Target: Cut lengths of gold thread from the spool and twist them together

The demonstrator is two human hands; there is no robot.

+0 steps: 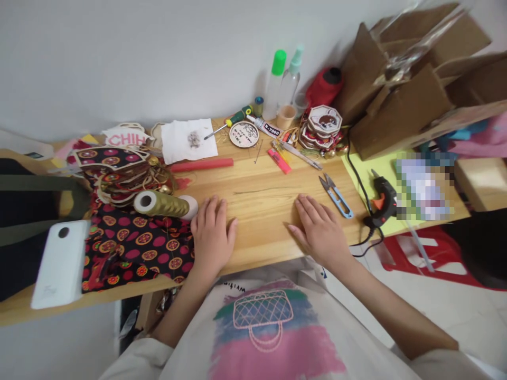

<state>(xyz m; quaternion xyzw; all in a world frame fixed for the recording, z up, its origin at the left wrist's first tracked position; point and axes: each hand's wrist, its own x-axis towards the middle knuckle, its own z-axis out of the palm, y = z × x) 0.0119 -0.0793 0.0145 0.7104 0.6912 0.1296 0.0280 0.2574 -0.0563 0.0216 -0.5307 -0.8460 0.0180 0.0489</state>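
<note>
My left hand (pixel 212 235) lies flat on the wooden table (pixel 261 211), fingers stretched out, holding nothing. It rests beside a spool of gold thread (pixel 161 204) and the edge of a black patterned fabric (pixel 134 243). My right hand (pixel 320 229) also lies flat and open on the bare wood, a little left of the thread snips (pixel 336 195). A thin dark thread or wire (pixel 261 190) lies on the table between and beyond my hands.
A white device (pixel 59 264) sits at the left. A hot glue gun (pixel 382 198) with its cable lies at the right on a yellow mat. Bottles (pixel 275 84), a screwdriver (pixel 233 119), a red stick (pixel 202 165), round badges (pixel 243 134) and cardboard boxes (pixel 407 89) crowd the back.
</note>
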